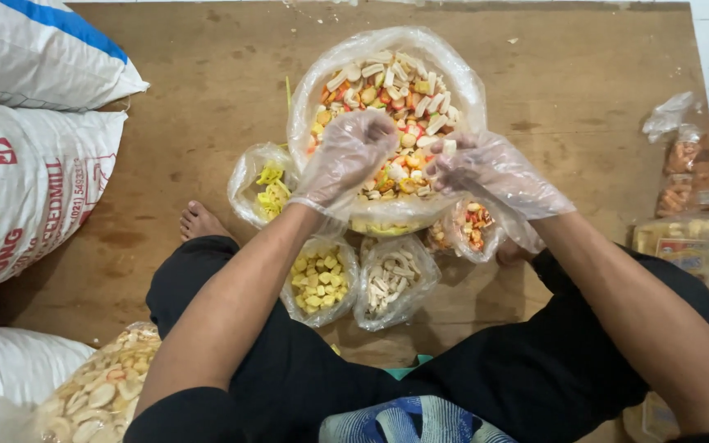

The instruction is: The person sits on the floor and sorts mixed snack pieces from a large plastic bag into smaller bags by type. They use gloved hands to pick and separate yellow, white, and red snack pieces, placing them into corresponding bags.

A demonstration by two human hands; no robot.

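- Far off to the left of the hands, white sacks [26,172] lean at the edge of the wooden floor [198,98]; only parts show, the rest run out of view.
- Below the left arm, a bag of pale crackers [100,394] is cut by the bottom edge.
- Just left of the left hand sits a small bag of yellow curls [266,190], open-mouthed.
- The left hand [346,156], in a thin clear glove, reaches into the big bag of mixed crackers [387,90], fingers curled down among the pieces; whether it grips any I cannot tell.
- Beneath both hands, nearer the person, stand a bag of yellow pieces [319,281] and a bag of white sticks [391,279].
- The right hand [486,168], gloved too, hovers loosely cupped at the big bag's right rim, apparently with a white piece at the fingertips.
- Stirring well, I would judge, means lifting from the bottom with loose fingers so the brittle pieces stay whole and the colours spread.
- Under the right hand, a bag of red-orange bits [473,228] is half hidden.
- Far right, packets [699,176] are blurred.
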